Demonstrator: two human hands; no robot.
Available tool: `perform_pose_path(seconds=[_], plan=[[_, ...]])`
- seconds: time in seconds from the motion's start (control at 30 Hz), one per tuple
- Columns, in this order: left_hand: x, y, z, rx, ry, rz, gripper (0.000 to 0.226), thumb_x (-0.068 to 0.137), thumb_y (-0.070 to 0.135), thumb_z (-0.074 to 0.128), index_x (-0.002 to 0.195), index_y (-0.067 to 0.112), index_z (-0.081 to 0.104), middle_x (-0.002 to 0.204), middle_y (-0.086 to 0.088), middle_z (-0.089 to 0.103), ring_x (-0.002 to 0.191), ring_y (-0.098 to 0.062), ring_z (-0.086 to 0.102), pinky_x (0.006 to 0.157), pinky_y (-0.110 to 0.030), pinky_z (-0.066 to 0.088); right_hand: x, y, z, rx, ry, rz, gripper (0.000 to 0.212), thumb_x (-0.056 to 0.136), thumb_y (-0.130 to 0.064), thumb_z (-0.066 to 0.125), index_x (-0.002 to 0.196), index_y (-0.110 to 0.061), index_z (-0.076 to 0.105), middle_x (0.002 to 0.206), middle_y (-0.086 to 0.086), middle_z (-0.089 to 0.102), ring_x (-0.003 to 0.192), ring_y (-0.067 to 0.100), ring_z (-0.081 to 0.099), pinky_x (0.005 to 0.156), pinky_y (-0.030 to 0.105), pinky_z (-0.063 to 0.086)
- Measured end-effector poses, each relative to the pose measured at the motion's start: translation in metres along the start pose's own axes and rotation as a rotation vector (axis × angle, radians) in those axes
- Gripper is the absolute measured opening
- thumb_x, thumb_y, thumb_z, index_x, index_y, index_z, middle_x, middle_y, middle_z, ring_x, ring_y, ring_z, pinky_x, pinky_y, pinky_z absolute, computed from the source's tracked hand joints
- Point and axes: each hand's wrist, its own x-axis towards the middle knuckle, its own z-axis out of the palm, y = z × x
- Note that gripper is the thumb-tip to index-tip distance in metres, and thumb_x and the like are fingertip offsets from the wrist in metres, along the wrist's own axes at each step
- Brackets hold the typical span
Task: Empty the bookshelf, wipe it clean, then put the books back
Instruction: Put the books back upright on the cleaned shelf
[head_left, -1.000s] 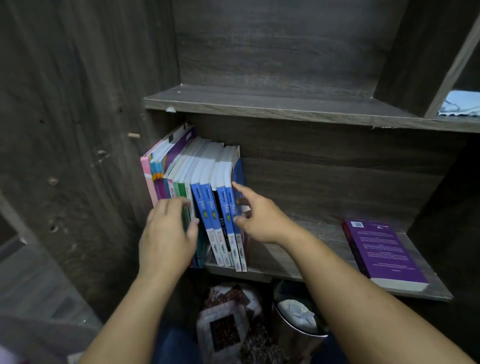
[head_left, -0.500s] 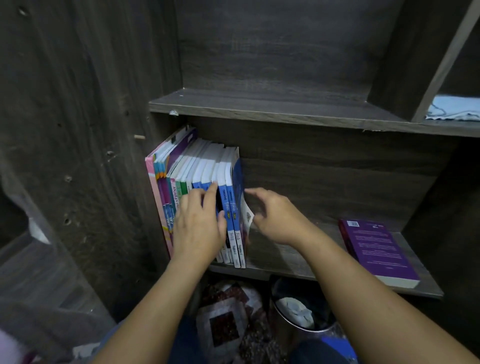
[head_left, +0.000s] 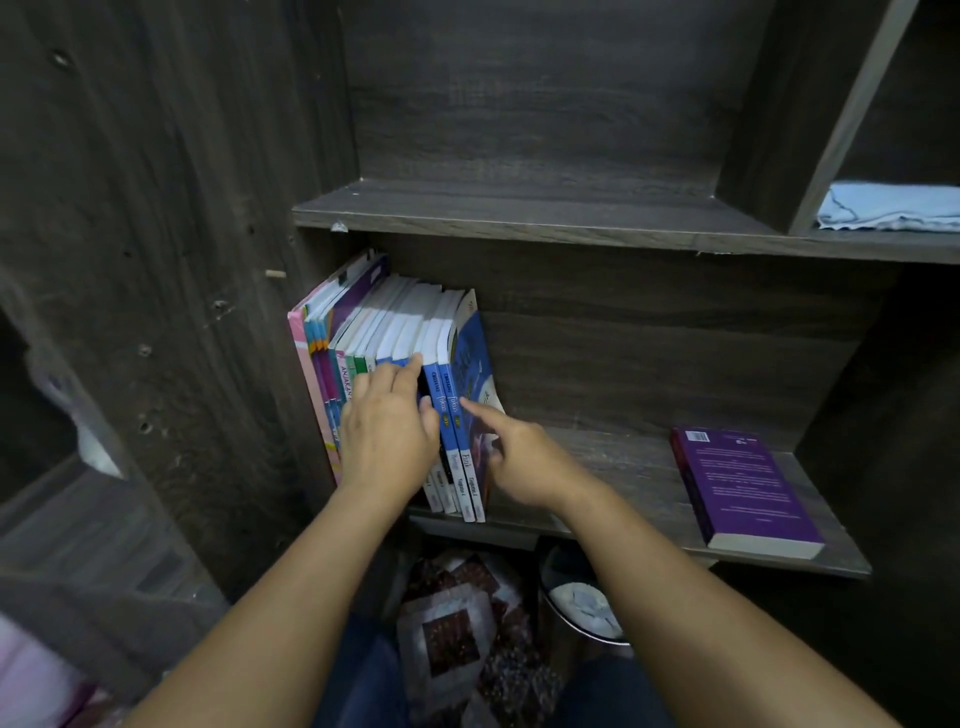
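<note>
L hand (head_left: 387, 431) lies on the spines of the row of books (head_left: 400, 327), fingers near straight, not gripping. R hand (head_left: 524, 462) has its index straight on the last blue book (head_left: 470, 364); can't tell if the thumb pinches it. Row stands at the left end of the lower shelf (head_left: 613, 467), w/ a purple book (head_left: 743, 488) lying flat well apart on the right.

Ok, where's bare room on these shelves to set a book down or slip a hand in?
Free: the lower shelf between the upright books and the flat purple book; the upper shelf from side wall to divider. Crowded: the lower shelf's left end, with left hand and right hand on the books. A light blue cloth lies right of the divider.
</note>
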Motion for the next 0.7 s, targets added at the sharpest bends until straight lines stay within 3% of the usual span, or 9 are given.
perform_pose_path(seconds=[0.1,0.2,0.37,0.5,0.6,0.7], plan=[[-0.001,0.003,-0.002,-0.012,-0.024,-0.032,0.051,0.095,0.020,0.049,0.144,0.014,0.040,0.121,-0.005,0.055,0.113,-0.024,0.045,0.094,-0.040,0.039,-0.010,0.003,-0.006,-0.023,0.034,0.024,0.065,0.093,-0.001,0.043,0.147,-0.038,0.037,0.134,0.004,0.057,0.095,0.010,0.056,0.076,0.017,0.041],[0.003,0.008,-0.005,0.052,-0.008,-0.050,0.043,0.092,0.020,0.052,0.134,0.013,0.050,0.118,-0.007,0.057,0.111,-0.025,0.048,0.090,-0.041,0.042,-0.019,0.008,-0.013,-0.034,0.052,0.052,0.062,0.093,-0.002,0.044,0.144,-0.036,0.042,0.134,0.001,0.056,0.098,0.010,0.055,0.078,0.014,0.037],[0.004,0.020,-0.012,0.005,-0.002,-0.093,0.016,0.092,0.017,0.052,0.106,0.008,0.053,0.101,-0.008,0.052,0.089,-0.026,0.054,0.071,-0.038,0.046,-0.035,0.017,-0.015,-0.038,0.063,0.076,0.056,0.092,-0.006,0.047,0.140,-0.036,0.047,0.122,0.003,0.063,0.100,0.023,0.065,0.084,0.034,0.054],[-0.005,0.027,-0.016,0.003,0.038,-0.135,0.018,0.094,0.022,0.056,0.088,0.011,0.043,0.079,-0.008,0.056,0.066,-0.025,0.051,0.056,-0.035,0.041,-0.045,0.021,-0.018,-0.048,0.057,0.092,0.055,0.092,-0.006,0.049,0.138,-0.036,0.049,0.116,0.003,0.064,0.090,0.023,0.067,0.077,0.029,0.052],[-0.005,0.031,-0.022,-0.029,-0.022,-0.207,0.022,0.091,0.018,0.059,0.101,0.010,0.041,0.083,-0.009,0.057,0.070,-0.026,0.055,0.056,-0.037,0.046,-0.050,0.022,-0.018,-0.050,0.046,0.103,0.055,0.090,-0.006,0.049,0.137,-0.035,0.051,0.114,0.009,0.067,0.092,0.026,0.067,0.078,0.032,0.054],[-0.007,0.039,-0.025,0.025,-0.131,-0.247,0.045,0.087,0.020,0.062,0.118,0.013,0.030,0.092,-0.011,0.054,0.073,-0.026,0.054,0.055,-0.036,0.043,-0.053,0.022,-0.018,-0.049,0.050,0.096,0.054,0.089,-0.006,0.049,0.135,-0.035,0.053,0.113,0.009,0.069,0.095,0.028,0.066,0.083,0.035,0.054]])
